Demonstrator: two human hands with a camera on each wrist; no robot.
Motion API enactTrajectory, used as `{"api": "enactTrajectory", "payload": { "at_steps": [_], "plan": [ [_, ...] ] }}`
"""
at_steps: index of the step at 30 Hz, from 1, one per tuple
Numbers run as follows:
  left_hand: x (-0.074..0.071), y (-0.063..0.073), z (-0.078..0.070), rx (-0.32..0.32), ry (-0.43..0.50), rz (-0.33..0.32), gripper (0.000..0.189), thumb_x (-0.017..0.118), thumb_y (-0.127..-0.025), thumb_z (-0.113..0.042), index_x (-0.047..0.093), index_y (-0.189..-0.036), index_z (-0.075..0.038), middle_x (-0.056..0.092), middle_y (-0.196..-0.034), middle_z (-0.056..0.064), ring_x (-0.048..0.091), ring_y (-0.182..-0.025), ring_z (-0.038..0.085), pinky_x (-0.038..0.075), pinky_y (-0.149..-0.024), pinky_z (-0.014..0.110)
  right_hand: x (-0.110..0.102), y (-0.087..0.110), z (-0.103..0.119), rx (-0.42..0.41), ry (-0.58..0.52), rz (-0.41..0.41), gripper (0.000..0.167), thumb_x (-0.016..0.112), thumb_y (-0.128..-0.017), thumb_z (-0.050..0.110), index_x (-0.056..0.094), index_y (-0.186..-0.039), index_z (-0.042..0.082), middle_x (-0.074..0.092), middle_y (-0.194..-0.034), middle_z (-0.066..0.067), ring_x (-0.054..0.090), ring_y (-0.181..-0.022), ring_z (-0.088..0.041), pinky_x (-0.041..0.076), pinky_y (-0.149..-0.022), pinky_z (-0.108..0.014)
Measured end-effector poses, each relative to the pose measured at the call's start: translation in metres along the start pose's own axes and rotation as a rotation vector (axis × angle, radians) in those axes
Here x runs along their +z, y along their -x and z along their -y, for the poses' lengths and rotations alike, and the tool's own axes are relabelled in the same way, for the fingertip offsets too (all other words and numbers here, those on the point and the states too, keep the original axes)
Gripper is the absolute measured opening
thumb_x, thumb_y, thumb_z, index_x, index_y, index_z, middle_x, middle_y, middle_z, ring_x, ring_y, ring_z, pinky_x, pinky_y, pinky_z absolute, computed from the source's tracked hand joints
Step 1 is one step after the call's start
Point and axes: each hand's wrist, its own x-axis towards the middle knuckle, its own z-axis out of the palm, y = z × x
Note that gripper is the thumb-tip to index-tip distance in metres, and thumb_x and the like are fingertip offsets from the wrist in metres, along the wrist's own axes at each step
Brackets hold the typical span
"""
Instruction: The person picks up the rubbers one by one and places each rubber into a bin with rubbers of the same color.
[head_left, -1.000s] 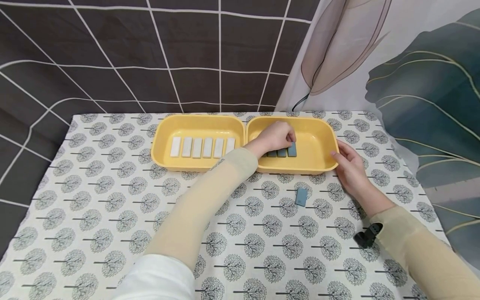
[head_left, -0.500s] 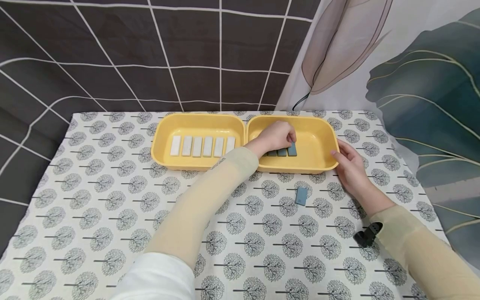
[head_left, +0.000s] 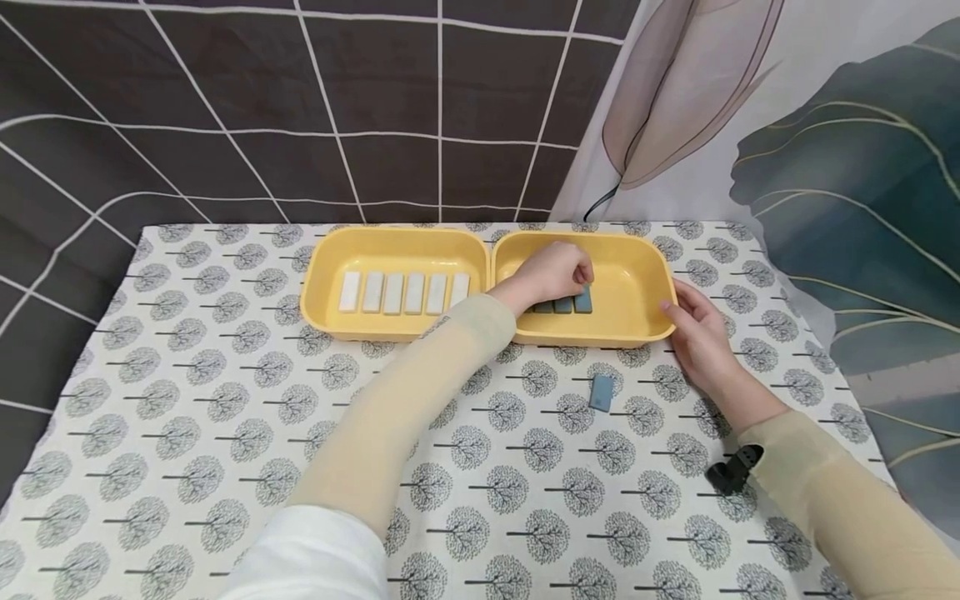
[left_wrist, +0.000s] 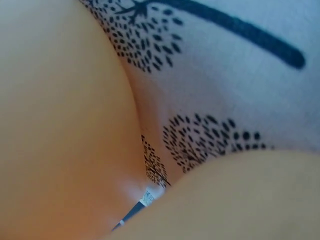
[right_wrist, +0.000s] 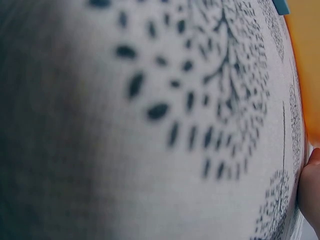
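My left hand [head_left: 553,271] reaches into the right yellow bin [head_left: 633,329], its curled fingertips at the far end of a blue rectangular block [head_left: 583,301]. Two more blue blocks [head_left: 562,306] lie in a row beside it, partly hidden by the hand. At the bin's right end, my right hand [head_left: 702,337] grips the wall, thumb over the rim and fingers outside. Another blue block [head_left: 602,393] lies on the cloth in front of this bin; its corner also shows at the top of the right wrist view.
Touching it on the left is a second yellow bin [head_left: 397,336] with a row of several white blocks [head_left: 393,293]. A tree-print cloth [head_left: 247,500] covers the table. Behind stand a dark checked drape [head_left: 375,92] and a patterned curtain [head_left: 862,208].
Almost nothing differs: both hands keep their places at the right bin, and the blocks lie as before. The head view shifts very slightly.
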Motion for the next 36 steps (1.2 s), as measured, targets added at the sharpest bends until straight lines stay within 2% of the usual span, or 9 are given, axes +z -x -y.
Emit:
{"api": "enactTrajectory", "payload": {
  "at_steps": [6, 12, 18, 24, 28, 31, 36],
  "plan": [
    [-0.006, 0.003, -0.002, -0.004, 0.063, -0.026, 0.018, 0.072, -0.101, -0.013, 0.078, -0.117, -0.006, 0.078, -0.117, 0.006, 0.069, -0.109, 0.016, 0.056, -0.098, 0.019, -0.001, 0.0, -0.001, -0.008, 0.025, 0.005, 0.053, 0.054, -0.106, -0.005, 0.039, -0.156, -0.002, 0.058, -0.14, 0.004, 0.058, -0.129, -0.009, 0.055, -0.108, -0.017],
    [-0.016, 0.008, -0.008, 0.026, 0.052, -0.036, 0.019, 0.072, -0.1, -0.012, 0.077, -0.118, -0.007, 0.078, -0.116, 0.005, 0.068, -0.108, 0.015, 0.056, -0.097, 0.018, -0.001, 0.002, 0.0, -0.009, 0.034, -0.003, 0.051, 0.054, -0.106, -0.005, 0.043, -0.155, 0.002, 0.059, -0.138, 0.006, 0.059, -0.127, -0.007, 0.055, -0.106, -0.015],
    [-0.021, 0.016, -0.015, 0.056, 0.072, -0.059, 0.02, 0.07, -0.099, -0.008, 0.078, -0.117, -0.007, 0.078, -0.115, 0.004, 0.069, -0.106, 0.014, 0.055, -0.094, 0.017, -0.001, 0.004, 0.0, 0.006, 0.036, 0.007, 0.053, 0.053, -0.106, -0.005, 0.039, -0.157, 0.001, 0.059, -0.138, 0.006, 0.059, -0.126, -0.007, 0.056, -0.106, -0.015],
    [-0.028, 0.026, -0.026, 0.088, 0.164, -0.122, 0.017, 0.07, -0.099, -0.006, 0.078, -0.115, -0.005, 0.08, -0.115, 0.006, 0.073, -0.104, 0.014, 0.056, -0.092, 0.011, 0.0, 0.003, 0.0, -0.022, 0.05, 0.014, 0.051, 0.053, -0.106, -0.005, 0.042, -0.156, 0.001, 0.059, -0.139, 0.006, 0.059, -0.127, -0.006, 0.055, -0.107, -0.014],
    [-0.029, 0.036, -0.037, 0.067, 0.224, -0.116, 0.018, 0.07, -0.099, -0.005, 0.077, -0.116, -0.004, 0.079, -0.116, 0.006, 0.072, -0.105, 0.013, 0.055, -0.091, 0.008, 0.001, 0.002, 0.0, -0.031, 0.041, 0.017, 0.052, 0.052, -0.106, -0.007, 0.04, -0.156, -0.002, 0.059, -0.139, 0.005, 0.058, -0.128, -0.007, 0.054, -0.108, -0.014],
    [-0.027, 0.043, -0.044, 0.058, 0.277, -0.117, 0.019, 0.07, -0.099, -0.002, 0.076, -0.117, -0.004, 0.078, -0.115, 0.007, 0.071, -0.105, 0.014, 0.056, -0.09, 0.008, 0.001, 0.002, 0.0, -0.029, 0.03, 0.018, 0.052, 0.052, -0.105, -0.007, 0.039, -0.156, -0.003, 0.058, -0.14, 0.004, 0.057, -0.129, -0.008, 0.054, -0.108, -0.015],
    [-0.017, 0.05, -0.05, 0.089, 0.372, -0.148, 0.019, 0.073, -0.096, 0.002, 0.076, -0.114, -0.002, 0.078, -0.111, 0.009, 0.071, -0.101, 0.015, 0.056, -0.085, 0.006, 0.002, 0.002, 0.0, -0.021, 0.024, 0.016, 0.05, 0.052, -0.105, -0.007, 0.042, -0.154, -0.001, 0.058, -0.139, 0.004, 0.058, -0.128, -0.007, 0.055, -0.107, -0.014]
  ]
}}
